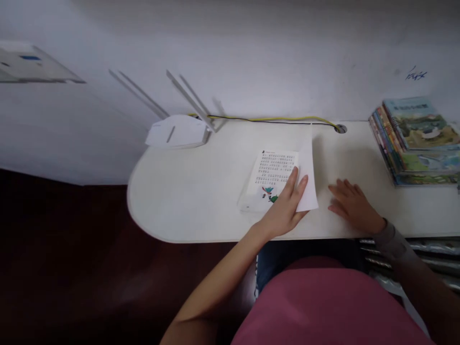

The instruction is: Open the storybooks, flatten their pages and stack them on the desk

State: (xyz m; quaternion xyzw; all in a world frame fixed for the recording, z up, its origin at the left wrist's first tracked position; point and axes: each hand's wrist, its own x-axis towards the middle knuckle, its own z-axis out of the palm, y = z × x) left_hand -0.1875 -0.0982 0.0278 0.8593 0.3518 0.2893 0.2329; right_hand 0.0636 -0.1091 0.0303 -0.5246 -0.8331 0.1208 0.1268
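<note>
Currently, the left hand (pixel 282 213) is pinching the raised page (pixel 308 179) of an open picture book (pixel 269 177) lying on a white desk (pixel 179 201), fingers closed on the sheet to keep it upright, while the right hand (pixel 354 206), fingers slightly apart, is resting flat beside the book.

The single head-worn camera looked forward and down from above the near edge of the desk (pixel 179 201), at close range. Its frame took in the wall (pixel 251 57) behind the far edge, the left hand (pixel 283 211), the right hand (pixel 354 206) and the person's pink shirt (pixel 323 306).
</note>
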